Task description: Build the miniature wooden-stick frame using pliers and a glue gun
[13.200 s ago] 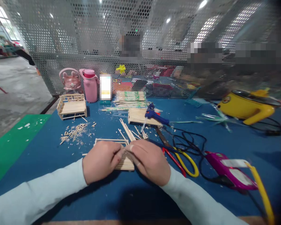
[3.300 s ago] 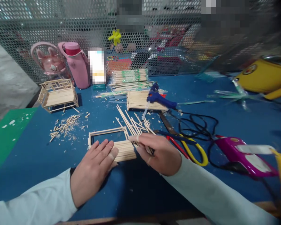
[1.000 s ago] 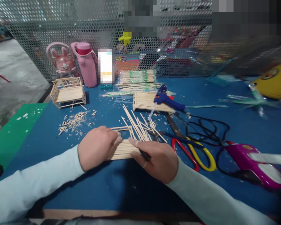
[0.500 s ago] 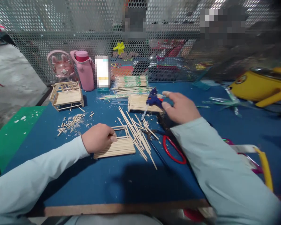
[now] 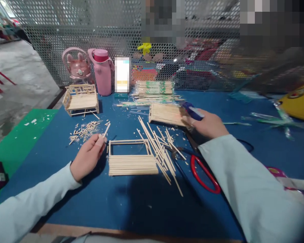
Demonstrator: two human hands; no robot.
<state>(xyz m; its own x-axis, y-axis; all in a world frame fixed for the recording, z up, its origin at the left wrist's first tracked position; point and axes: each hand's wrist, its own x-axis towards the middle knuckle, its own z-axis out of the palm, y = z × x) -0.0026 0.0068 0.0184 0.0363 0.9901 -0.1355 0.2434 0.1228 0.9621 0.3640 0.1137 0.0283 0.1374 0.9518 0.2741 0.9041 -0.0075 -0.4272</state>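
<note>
My left hand (image 5: 87, 155) pinches a short wooden stick (image 5: 106, 129) upright between thumb and fingers, left of a flat stick frame (image 5: 133, 166). Parallel sticks fill the near part of that frame; its far part is an open rectangle. My right hand (image 5: 209, 124) is wrapped round a blue glue gun (image 5: 194, 111), its front end pointing left and partly blurred. Just left of the gun lies a stick-built panel (image 5: 164, 113). Loose sticks (image 5: 163, 152) lie in a heap between my hands, beside a red-handled tool (image 5: 205, 175) partly under my right forearm.
A small stick-built bench (image 5: 82, 103) stands at the back left, near a pink bottle (image 5: 103, 76) and a pink rabbit-eared cup (image 5: 78, 69). Cut scraps (image 5: 86, 131) lie before it. Bundled sticks (image 5: 154, 87) rest by the perforated metal screen (image 5: 121, 42).
My left hand has left the flat frame and moved left, now raising a short stick. My right hand, open beside the glue gun before, has closed on it. The view has shifted.
</note>
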